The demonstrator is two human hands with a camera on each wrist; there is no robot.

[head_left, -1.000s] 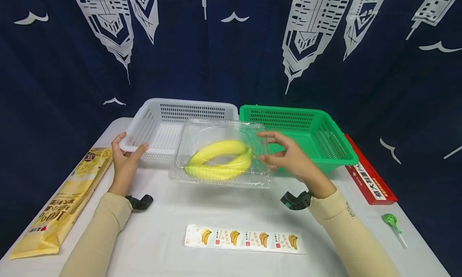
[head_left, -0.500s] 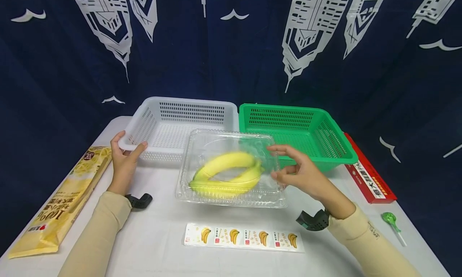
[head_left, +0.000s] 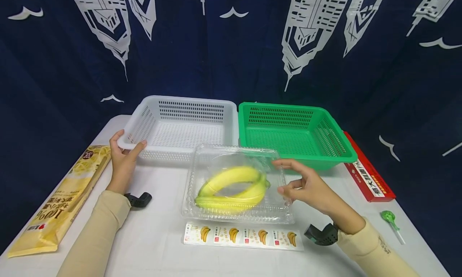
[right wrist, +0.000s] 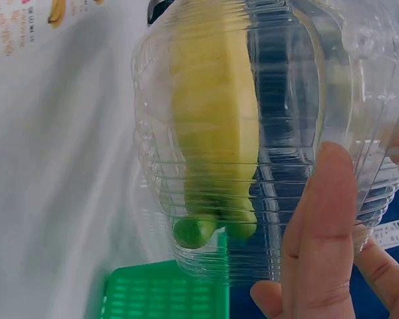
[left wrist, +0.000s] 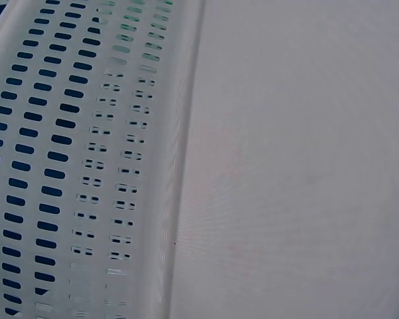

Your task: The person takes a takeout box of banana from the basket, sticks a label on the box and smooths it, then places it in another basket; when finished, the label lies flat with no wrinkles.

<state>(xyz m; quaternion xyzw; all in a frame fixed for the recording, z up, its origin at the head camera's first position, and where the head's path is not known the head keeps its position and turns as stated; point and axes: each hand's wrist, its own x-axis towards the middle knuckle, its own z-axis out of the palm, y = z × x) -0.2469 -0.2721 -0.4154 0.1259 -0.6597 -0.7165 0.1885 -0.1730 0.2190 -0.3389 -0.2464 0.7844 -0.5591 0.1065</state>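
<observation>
My left hand (head_left: 124, 160) holds the front left corner of the white plastic basket (head_left: 187, 152), thumb on the rim. In the left wrist view only the basket's slotted wall (left wrist: 60, 139) shows beside the white tabletop. With my right hand (head_left: 310, 187) I grip the right side of a clear plastic clamshell box (head_left: 213, 156), fingers along its edge. Inside lie yellow bananas (head_left: 231, 201), seen through the plastic. The right wrist view shows the thumb (right wrist: 322, 239) against the ribbed side and green banana tips. The box overlaps the white basket's front from above.
A green basket (head_left: 281, 146) stands right of the white one. A strip of banana-print labels (head_left: 243, 237) lies at the front. A yellow pasta bag (head_left: 63, 201) lies left; a red box (head_left: 369, 168) and a green lollipop (head_left: 391, 221) lie right. Behind hangs a navy cloth (head_left: 216, 56).
My right hand has brought the clamshell box with the bananas toward me and to the right, away from the baskets. My left hand stays on the white basket's corner.
</observation>
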